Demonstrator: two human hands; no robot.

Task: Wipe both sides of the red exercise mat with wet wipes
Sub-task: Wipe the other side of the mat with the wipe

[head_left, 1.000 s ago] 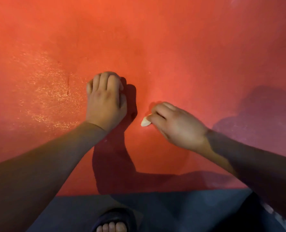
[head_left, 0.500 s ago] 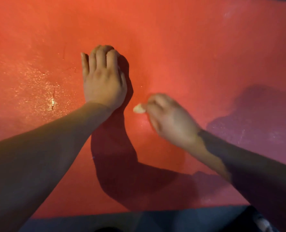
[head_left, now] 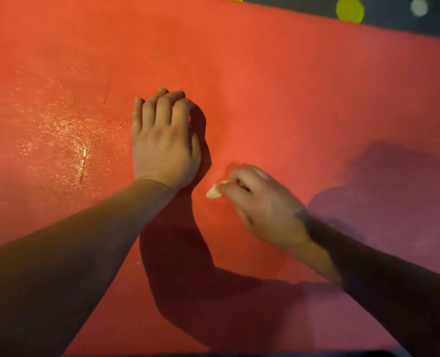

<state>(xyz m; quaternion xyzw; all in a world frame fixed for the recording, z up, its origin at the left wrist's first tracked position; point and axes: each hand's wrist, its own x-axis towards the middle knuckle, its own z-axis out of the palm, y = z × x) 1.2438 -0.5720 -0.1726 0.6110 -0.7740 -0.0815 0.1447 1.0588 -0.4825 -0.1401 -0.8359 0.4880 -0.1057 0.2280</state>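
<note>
The red exercise mat (head_left: 291,86) lies flat and fills nearly the whole head view. My left hand (head_left: 165,145) rests palm down on the mat near its middle, its fingertips bent slightly onto the surface, and nothing shows under it. Just right of and below it, my right hand (head_left: 262,204) pinches a small crumpled white wet wipe (head_left: 213,193) and holds it against the mat. Only a bit of the wipe sticks out past the fingers.
A glistening wet patch (head_left: 62,140) with a short scratch mark covers the mat to the left of my left hand. Beyond the mat's far edge lies dark floor (head_left: 394,19) with a yellow-green dot (head_left: 349,9). Shadow darkens the mat's right side.
The view has tilted up, so the mat's far edge now shows and the near floor is gone. My left hand's fingertips have curled slightly. My right hand keeps rubbing with the wipe.
</note>
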